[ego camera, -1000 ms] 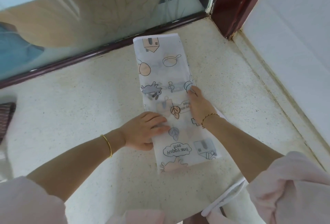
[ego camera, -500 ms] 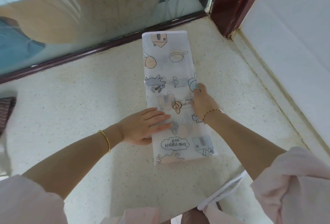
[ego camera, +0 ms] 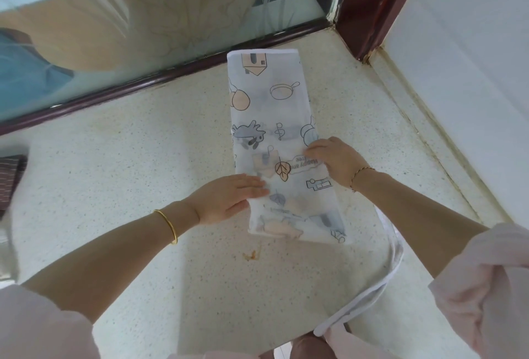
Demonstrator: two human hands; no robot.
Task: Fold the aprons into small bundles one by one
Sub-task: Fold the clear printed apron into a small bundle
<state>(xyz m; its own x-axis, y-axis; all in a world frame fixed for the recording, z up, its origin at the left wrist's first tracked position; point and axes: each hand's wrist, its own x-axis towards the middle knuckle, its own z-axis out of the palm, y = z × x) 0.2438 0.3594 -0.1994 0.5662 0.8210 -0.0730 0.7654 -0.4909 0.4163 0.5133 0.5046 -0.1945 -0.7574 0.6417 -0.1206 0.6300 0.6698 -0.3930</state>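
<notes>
1. A person bends over a speckled desk (ego camera: 114, 158) with a white apron (ego camera: 272, 107) folded into one long strip. The strip is printed with a pan, a house, leaves and a "Happy and free" bubble.
2. The apron lies flat on the desk. Its far end sits just short of the dark frame (ego camera: 171, 78) under the glass (ego camera: 143, 15), and its near end points toward the person.
3. The left hand (ego camera: 229, 198) lies palm down, fingers straight and together. The fingertips rest on the apron's left edge, and the palm is on the bare desk beside it.
4. The right hand (ego camera: 332, 158) sits on the apron's right edge beside the word bubble, fingers bent and tips on the cloth. Whether it pinches a fold or only presses cannot be told.
5. A white strap (ego camera: 396, 255) trails from the apron's right side, passes under the right forearm and runs to the near edge of the desk.
6. A small orange stain (ego camera: 252, 255) marks the desk just below the apron's near end.
7. A gold bangle (ego camera: 169, 227) circles the left wrist and a thin gold chain (ego camera: 360, 172) the right. Pink sleeves (ego camera: 486, 287) are pushed up both arms.
8. A dark striped cloth (ego camera: 11, 175) shows at the left edge, well apart from the apron. A white wall (ego camera: 472, 72) rises on the right.
</notes>
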